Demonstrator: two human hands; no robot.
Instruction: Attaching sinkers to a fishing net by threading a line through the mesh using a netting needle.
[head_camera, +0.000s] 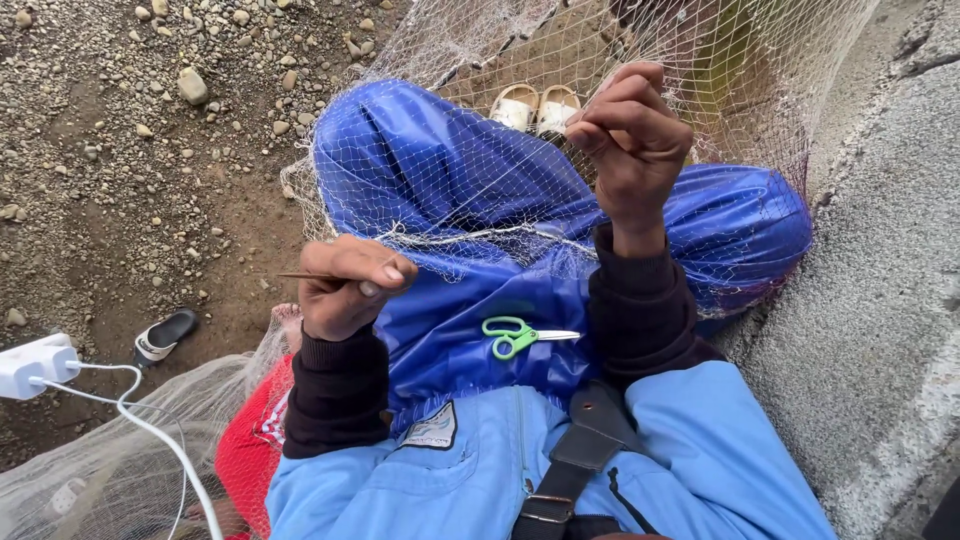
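Observation:
A fine white fishing net (470, 190) is draped over my knees, which are covered by shiny blue trousers (450, 330). My left hand (345, 285) pinches a thin brown netting needle (300, 276) that points left, level with a thicker seam of the net. My right hand (630, 135) is raised higher and pinches the mesh between fingers and thumb, holding it taut. Small green-handled scissors (520, 336) lie shut on my lap between my forearms, touched by neither hand.
Gravel and dirt ground (130, 170) lies to the left, with a black sandal (165, 335) on it. A white power adapter with cable (40, 365) sits at the lower left. Pale sandals (535, 105) show through the net ahead. A concrete ledge (880, 290) runs along the right.

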